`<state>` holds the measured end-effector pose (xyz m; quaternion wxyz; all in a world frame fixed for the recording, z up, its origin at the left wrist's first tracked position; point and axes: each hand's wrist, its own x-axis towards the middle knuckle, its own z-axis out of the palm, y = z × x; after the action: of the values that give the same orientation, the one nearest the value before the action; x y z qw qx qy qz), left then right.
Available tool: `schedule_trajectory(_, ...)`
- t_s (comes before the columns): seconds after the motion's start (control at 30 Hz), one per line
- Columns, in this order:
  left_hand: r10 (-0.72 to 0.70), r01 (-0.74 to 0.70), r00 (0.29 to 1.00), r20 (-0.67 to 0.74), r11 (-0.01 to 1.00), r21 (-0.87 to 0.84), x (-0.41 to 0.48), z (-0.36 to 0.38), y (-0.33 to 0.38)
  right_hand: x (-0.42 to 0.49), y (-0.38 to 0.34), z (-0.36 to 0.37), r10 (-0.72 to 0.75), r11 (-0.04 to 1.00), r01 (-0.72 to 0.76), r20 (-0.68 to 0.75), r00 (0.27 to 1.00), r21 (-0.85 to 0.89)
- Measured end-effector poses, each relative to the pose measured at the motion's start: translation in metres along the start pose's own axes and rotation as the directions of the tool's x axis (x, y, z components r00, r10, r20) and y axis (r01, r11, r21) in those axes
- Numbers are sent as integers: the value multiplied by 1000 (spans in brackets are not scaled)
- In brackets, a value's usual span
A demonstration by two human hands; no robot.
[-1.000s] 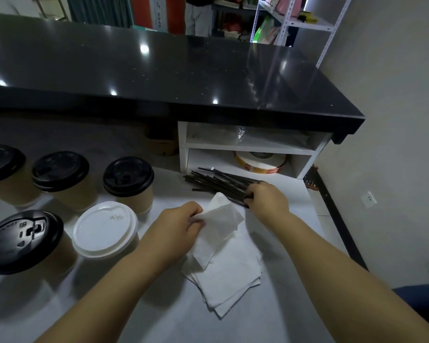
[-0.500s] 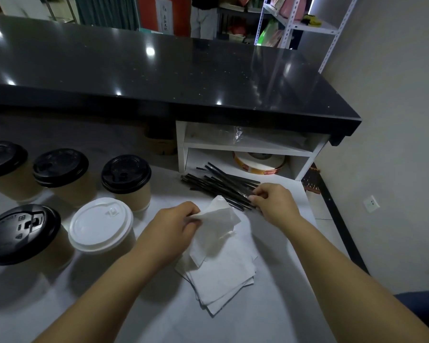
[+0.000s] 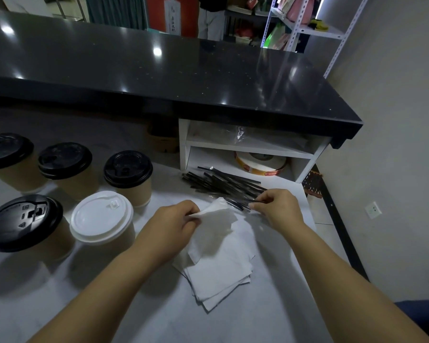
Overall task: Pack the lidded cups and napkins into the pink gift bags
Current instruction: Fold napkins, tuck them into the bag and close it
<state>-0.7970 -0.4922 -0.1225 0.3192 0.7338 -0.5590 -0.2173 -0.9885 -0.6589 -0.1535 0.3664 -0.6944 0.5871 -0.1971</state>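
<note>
My left hand (image 3: 174,225) pinches a white napkin (image 3: 214,225) lifted off a small stack of napkins (image 3: 223,276) on the pale worktop. My right hand (image 3: 276,209) pinches a black wrapped straw (image 3: 235,204) at the near end of a pile of straws (image 3: 221,180). Several lidded paper cups stand at the left: one with a white lid (image 3: 101,215), one with a black lid (image 3: 128,169) behind it, and a big black-lidded one (image 3: 24,222). No pink bag shows on the worktop.
A black raised counter (image 3: 159,70) runs across the back. Under its right end sits a white two-shelf unit (image 3: 248,147) holding a tape roll (image 3: 260,163). The worktop's right edge drops to the floor by the wall. A metal rack (image 3: 305,18) stands far back.
My right hand has drawn back a little from the straw pile, pinching one straw. My left hand keeps holding the napkin in about the same place.
</note>
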Motion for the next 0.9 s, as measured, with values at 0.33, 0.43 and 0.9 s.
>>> schedule_trajectory(0.33,18,-18,999,-37,1000,7,-5,-10,4,-10,-10,-5,-143,982,162,-184,973,94)
schedule_trajectory(0.43,81,-81,993,-83,997,8,-7,-23,11,-19,-18,-9,-207,968,239,-290,934,79)
schedule_trajectory(0.9,323,-296,888,-329,946,130,-78,-173,1,-122,-126,31,-504,854,521,-256,825,-1)
